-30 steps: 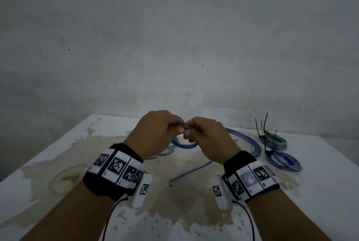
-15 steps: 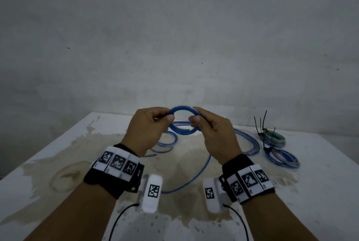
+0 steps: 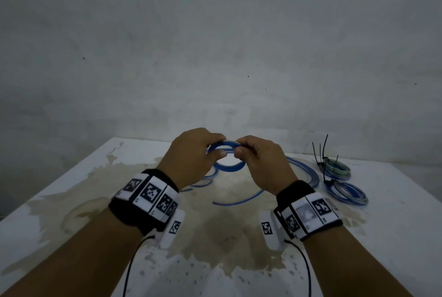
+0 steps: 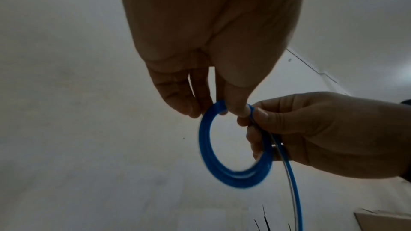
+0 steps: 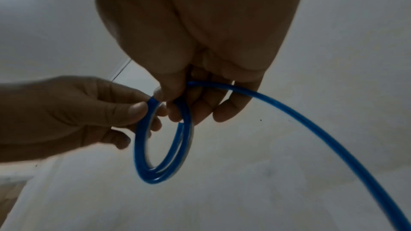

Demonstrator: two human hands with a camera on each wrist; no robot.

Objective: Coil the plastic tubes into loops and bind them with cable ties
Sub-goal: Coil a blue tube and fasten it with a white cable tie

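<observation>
Both hands, left hand (image 3: 191, 155) and right hand (image 3: 260, 162), pinch a small blue tube coil (image 3: 227, 166) held between them above the counter (image 3: 71, 201); loose tubing (image 3: 239, 199) trails below. Two tied coils (image 3: 344, 181) lie beyond the right hand, so this coil probably needs more winding, then a tie.

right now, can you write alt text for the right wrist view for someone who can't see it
Both hands hold a small loop of translucent blue plastic tube in the air: the right hand pinches it from above, the left hand grips its left edge. The uncoiled rest of the tube trails off to the lower right, against a pale wall.
</observation>
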